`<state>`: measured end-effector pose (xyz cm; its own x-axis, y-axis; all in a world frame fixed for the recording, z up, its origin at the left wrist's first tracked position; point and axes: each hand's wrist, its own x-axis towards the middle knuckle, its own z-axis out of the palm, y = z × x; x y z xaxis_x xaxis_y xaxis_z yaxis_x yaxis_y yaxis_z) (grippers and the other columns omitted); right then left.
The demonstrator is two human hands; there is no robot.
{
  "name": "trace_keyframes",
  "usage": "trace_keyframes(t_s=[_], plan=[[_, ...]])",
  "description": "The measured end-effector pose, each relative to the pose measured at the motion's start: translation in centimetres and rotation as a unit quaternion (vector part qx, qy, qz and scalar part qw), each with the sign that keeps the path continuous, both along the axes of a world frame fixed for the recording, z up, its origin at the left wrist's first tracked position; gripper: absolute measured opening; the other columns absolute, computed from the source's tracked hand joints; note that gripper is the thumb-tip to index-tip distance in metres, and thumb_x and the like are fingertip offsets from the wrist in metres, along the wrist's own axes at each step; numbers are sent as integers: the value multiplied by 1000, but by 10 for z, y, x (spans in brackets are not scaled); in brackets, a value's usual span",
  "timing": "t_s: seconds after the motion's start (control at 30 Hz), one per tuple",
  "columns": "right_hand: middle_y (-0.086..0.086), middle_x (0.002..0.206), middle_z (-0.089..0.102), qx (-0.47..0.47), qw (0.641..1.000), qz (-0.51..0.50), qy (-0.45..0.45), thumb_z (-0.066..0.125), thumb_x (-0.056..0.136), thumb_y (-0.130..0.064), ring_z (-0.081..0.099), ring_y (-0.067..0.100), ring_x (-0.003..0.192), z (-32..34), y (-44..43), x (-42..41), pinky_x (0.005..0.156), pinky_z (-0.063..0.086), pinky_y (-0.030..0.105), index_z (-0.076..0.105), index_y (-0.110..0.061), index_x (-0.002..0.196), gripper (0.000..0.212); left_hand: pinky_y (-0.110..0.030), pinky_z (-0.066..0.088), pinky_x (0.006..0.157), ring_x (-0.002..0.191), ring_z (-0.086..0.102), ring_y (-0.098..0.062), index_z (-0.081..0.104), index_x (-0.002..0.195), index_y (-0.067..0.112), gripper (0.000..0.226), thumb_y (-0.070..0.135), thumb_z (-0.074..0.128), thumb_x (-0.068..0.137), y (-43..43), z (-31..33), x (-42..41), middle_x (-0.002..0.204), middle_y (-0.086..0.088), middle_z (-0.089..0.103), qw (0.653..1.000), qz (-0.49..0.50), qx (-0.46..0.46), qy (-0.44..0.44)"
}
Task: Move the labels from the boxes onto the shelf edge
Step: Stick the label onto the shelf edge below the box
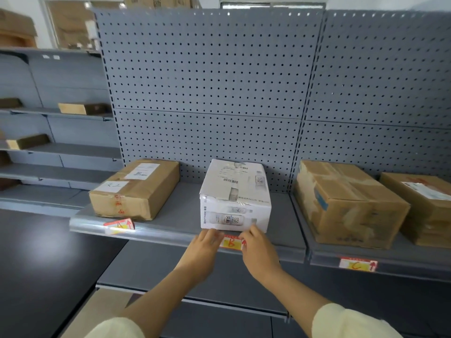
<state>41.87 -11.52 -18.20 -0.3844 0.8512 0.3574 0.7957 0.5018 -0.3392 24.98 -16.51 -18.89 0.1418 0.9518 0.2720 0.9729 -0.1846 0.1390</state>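
Head view: label (pixel 230 242) on shelf edge (pixel 170 236), just below white box (pixel 235 198).
Fingers: left hand (pixel 206 242) and right hand (pixel 256 250) pinch the label's ends.
Risk: uneven pressing may leave it crooked or loose.

Left hand (pixel 205 247) and right hand (pixel 258 252) hide the middle label's (pixel 230 242) ends; the rightmost box (pixel 427 206) is cropped.
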Motion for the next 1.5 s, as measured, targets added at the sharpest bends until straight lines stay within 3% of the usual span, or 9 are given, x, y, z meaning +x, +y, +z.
trace_keyframes(t_s=[0.17,0.33,0.57,1.07,1.27,1.5], plan=[[0,113,51,15,1000,13,-22,54,90,-4,54,18,92,0,-2,1,69,43,25,63,-11,110,22,-31,28,113,133,39,-25,41,144,17,62,-1,49,85,-4,-3,1,146,-4,40,999,10,-15,27],[2,115,51,6,998,31,-45,53,89,-2,52,19,100,1,1,3,80,49,30,60,-11,115,28,-29,26,115,136,36,-20,34,149,20,69,1,52,85,-1,-1,3,146,2,38,999,34,-2,3],[0,115,50,13,997,42,-67,55,89,-4,52,19,101,2,2,3,82,50,30,59,-13,116,28,-30,22,118,139,32,-19,34,149,22,67,3,54,88,-2,-1,3,148,3,36,999,48,5,12],[3,121,52,36,989,91,-112,50,88,1,48,21,109,0,5,6,87,44,29,55,-11,121,35,-27,35,107,124,42,-20,50,131,18,52,-1,52,83,6,-1,5,134,1,47,999,43,8,-24],[4,121,53,39,990,88,-104,51,88,1,48,22,111,1,0,3,89,45,31,59,-10,121,36,-27,34,107,125,44,-21,52,131,18,52,0,54,82,6,-3,3,133,2,49,999,36,17,-13],[5,119,52,49,981,105,-155,51,87,-1,47,25,110,9,-3,6,91,41,33,58,-9,117,32,-28,35,107,123,46,-21,50,135,20,56,-1,53,83,3,-9,3,135,3,49,999,39,9,-8]])
